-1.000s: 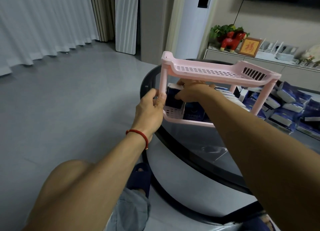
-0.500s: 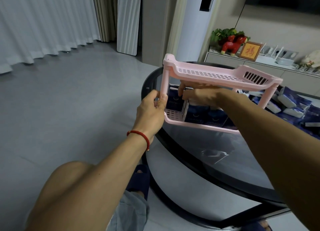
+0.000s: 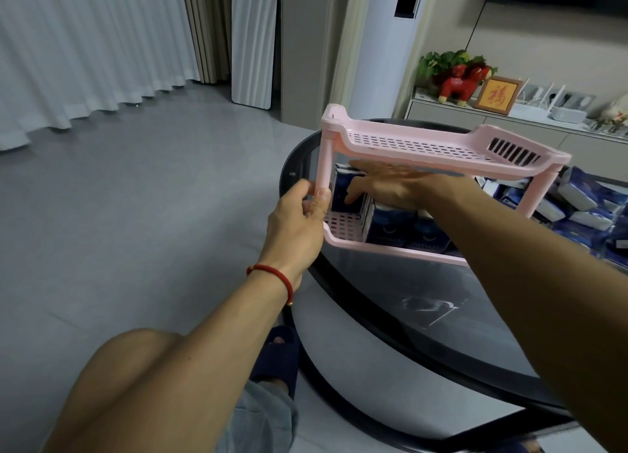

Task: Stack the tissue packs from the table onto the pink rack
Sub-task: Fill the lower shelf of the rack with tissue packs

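A pink two-tier rack [image 3: 418, 144] stands on the left part of the round black glass table [image 3: 424, 316]. My left hand [image 3: 295, 221] grips the rack's near-left post between thumb and fingers. My right hand [image 3: 390, 184] reaches into the lower tier, fingers stretched flat over the blue tissue packs [image 3: 394, 226] standing there. One pack [image 3: 339, 190] stands upright at the tier's left end by my fingertips. A heap of loose blue-and-white tissue packs [image 3: 577, 207] lies on the table to the right of the rack. The top tier holds nothing.
A low cabinet [image 3: 509, 126] behind the table carries a red horse figure [image 3: 462, 80], a plant and a framed picture [image 3: 498, 95]. Grey floor and white curtains [image 3: 85, 44] lie to the left. My knee [image 3: 136, 384] and a dark slipper [image 3: 277, 357] are below.
My right hand's fingers have uncurled and now lie flat over the packs in the lower tier. My left hand keeps its grip on the post. The camera has shifted slightly.
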